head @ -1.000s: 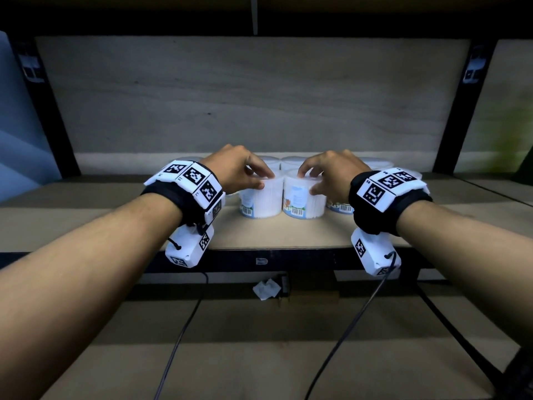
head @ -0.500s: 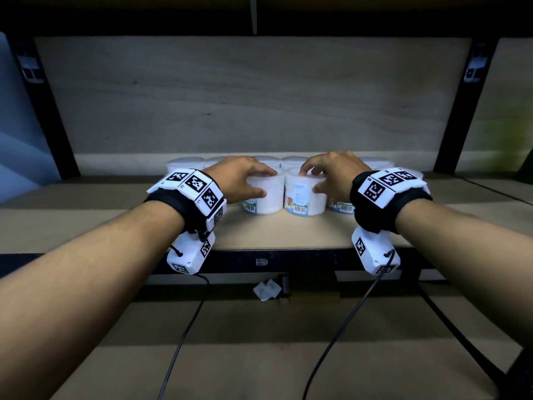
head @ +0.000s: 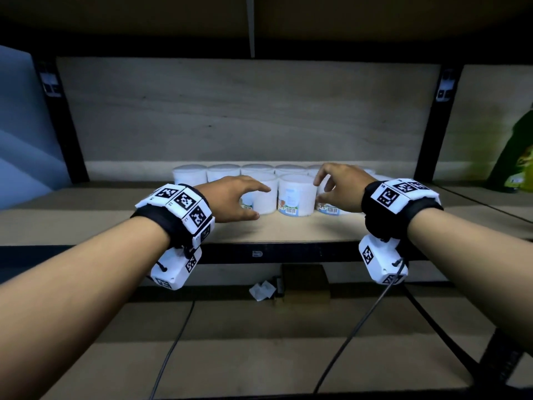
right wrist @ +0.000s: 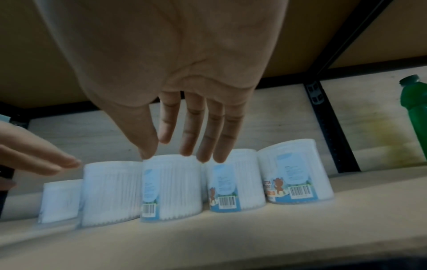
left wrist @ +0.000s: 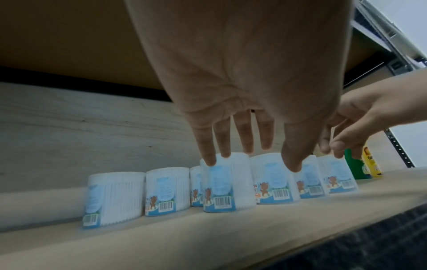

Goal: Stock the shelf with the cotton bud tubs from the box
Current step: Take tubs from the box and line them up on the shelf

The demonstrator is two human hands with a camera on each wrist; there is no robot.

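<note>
— Both my hands have let go of the two front tubs since a moment ago; back then my fingers curled round them.

— How are your hands now?

— My left hand [head: 230, 199] has its fingers stretched out and loose, holding nothing, just beside the left front tub [head: 264, 194]. My right hand [head: 341, 187] is spread too, fingers slack, holding nothing, near the right front tub [head: 297, 194].

— Are you touching them?

— From the wrist views I cannot tell; my fingertips [left wrist: 209, 160] sit at the rim height of a tub.

— Where are the tubs?

— Upright on the shelf [head: 277, 229], those two in front, touching side by side, with a back row [head: 190, 173] by the wall behind them. Farther right stands a green bottle [right wrist: 415, 117].
</note>
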